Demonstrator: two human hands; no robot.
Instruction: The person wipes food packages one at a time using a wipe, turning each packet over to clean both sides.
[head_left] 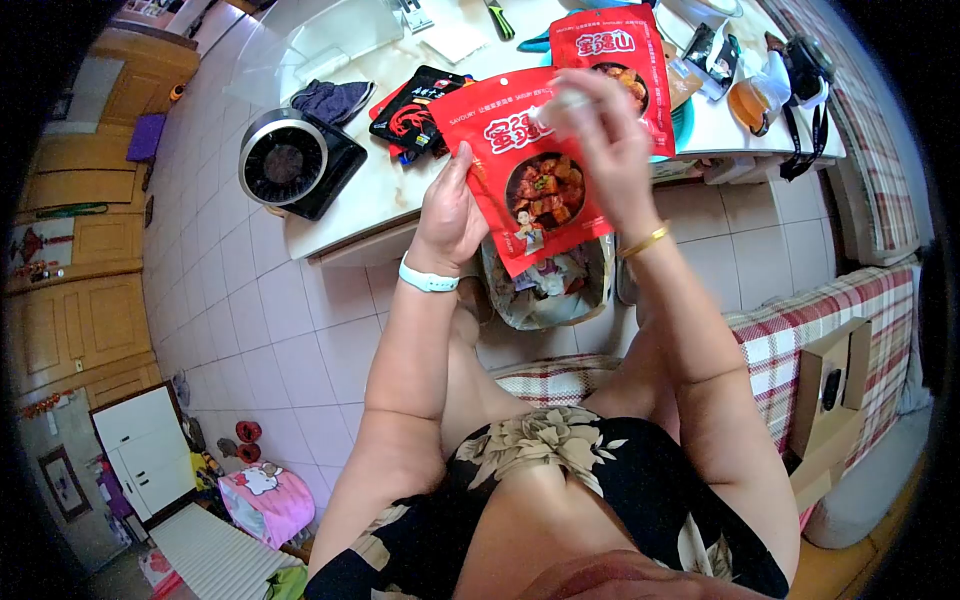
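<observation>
A red food packet with a picture of a meat dish is held up in front of me, over the table's front edge. My left hand grips its left side, thumb on the printed face. Over the packet's upper right, my right hand has its fingers curled round something small and whitish, blurred and partly hidden. Behind that hand lies a second red packet of the same kind, over a teal dish. Black and red packets lie on the table to the left.
On the table stand a black round-topped appliance, a dark cloth, a clear container, a green-handled knife and an amber jar. A lined bin sits below the packet. An open cardboard box rests at right.
</observation>
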